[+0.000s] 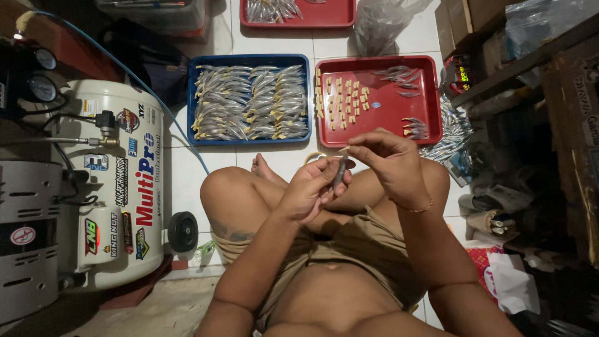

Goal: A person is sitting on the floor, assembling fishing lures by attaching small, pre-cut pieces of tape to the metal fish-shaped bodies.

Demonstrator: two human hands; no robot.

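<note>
The person sits cross-legged on the tiled floor [274,47], both hands raised over the knees. The left hand [310,190] has its grip closed round a small silvery lure [340,171], held upright between thumb and fingers. The right hand [388,163] meets it from the other side, its grip pinched narrow on a small pale piece [344,148] at the top end of the lure; a thin bracelet [413,209] circles that wrist. The two hands touch around the lure.

Just beyond the hands lies a red tray [430,100], holding rows of small tan pieces [340,100] on its near-left part and a few loose lures at its right. Left of it, touching side by side, a blue tray [192,103] is packed with silvery lures in three rows. Farther off, past both, another red tray [324,22] shows more lures. To the right of the right hand a heap of lures [452,134] spills on the floor beside boxes. Well to the left of the left hand stands a white air compressor [118,187] with a blue hose [125,68].
</note>
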